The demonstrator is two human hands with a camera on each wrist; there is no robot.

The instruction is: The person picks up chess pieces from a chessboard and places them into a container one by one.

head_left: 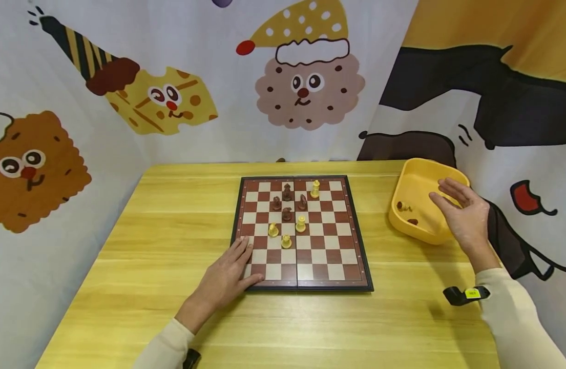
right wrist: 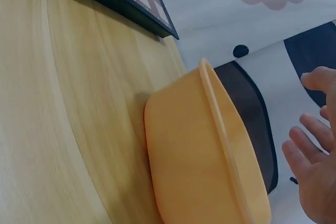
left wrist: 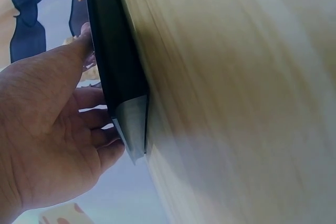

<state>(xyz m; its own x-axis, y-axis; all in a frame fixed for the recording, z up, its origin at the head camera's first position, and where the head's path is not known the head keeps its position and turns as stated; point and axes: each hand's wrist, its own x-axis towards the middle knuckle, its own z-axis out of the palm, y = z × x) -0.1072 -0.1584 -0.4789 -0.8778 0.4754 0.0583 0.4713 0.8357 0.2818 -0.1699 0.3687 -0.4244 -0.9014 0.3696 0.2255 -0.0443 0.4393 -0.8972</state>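
A brown-and-cream chessboard [head_left: 326,256] lies on the table with several pieces standing on it. Dark pieces, among them a tall one [head_left: 287,192] and a knight [head_left: 303,202], are grouped toward its far half. Yellow pieces stand near them, including a tall piece [head_left: 315,189] at the far side and a pawn-like piece [head_left: 286,242] nearer. My left hand [head_left: 225,271] rests on the board's near left corner, fingers extended. At the right, my right hand [head_left: 467,215] hovers over the yellow bin [head_left: 404,179], fingers spread and holding nothing. In the bin lie a few pieces [head_left: 404,206].
The wooden table [head_left: 172,205] reaches to a printed cloth [head_left: 236,102] hanging behind it. The bin stands at the table's right edge, its raised rim [right wrist: 218,114] beside my right hand. The board's dark side [left wrist: 118,51] rises above the tabletop.
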